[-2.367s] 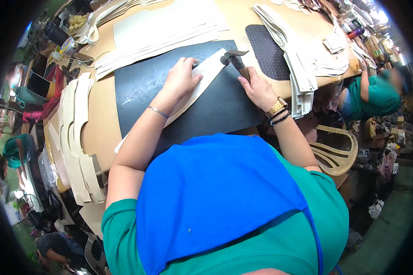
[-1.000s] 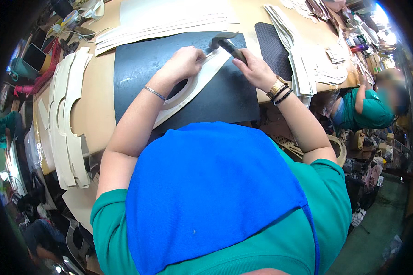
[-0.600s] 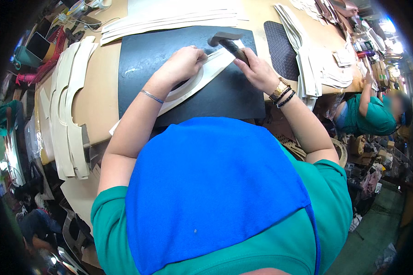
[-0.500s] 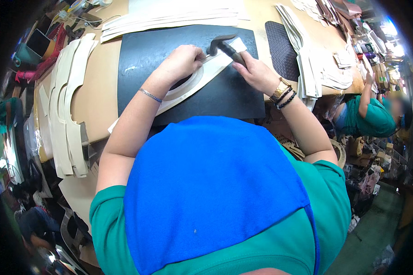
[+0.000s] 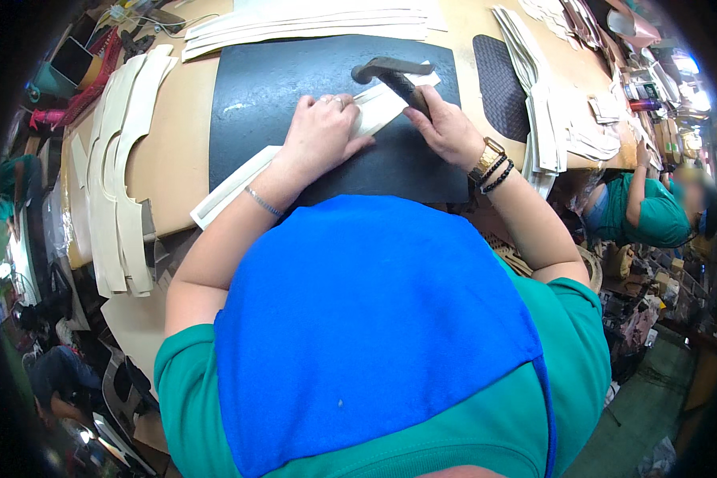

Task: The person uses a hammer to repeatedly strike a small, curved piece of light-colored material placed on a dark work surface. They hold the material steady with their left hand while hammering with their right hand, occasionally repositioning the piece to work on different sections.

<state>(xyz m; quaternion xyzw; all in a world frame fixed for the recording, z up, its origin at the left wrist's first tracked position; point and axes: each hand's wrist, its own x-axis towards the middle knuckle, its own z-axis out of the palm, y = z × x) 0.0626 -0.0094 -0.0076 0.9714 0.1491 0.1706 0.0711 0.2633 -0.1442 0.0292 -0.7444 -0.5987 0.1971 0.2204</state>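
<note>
- Hands first: the left hand lies flat with fingers spread, pressing down on a long pale strip; it grips nothing. The right hand is closed around the handle of a hammer.
- Under both hands sits a large dark mat, which rests on a tan table and covers much of its middle.
- Along the table's left edge lies a stack of curved cream pieces, well apart from the mat.
- Along the far edge, just beyond the mat, lies a pile of long pale strips.
- To the right of the mat, a smaller dark textured pad lies beside more stacked cream pieces.
- The long pale strip runs slantwise across the mat, from its lower left corner, which it overhangs, up under the left hand toward the hammer.
- The hammer's dark head is over the strip's far end, near the mat's upper right; whether it touches the strip I cannot tell.
- At the right, past the table's edge, another person in a green shirt is bent over.
- A gold watch and dark bead bracelets circle the right wrist; a thin bracelet circles the left.
</note>
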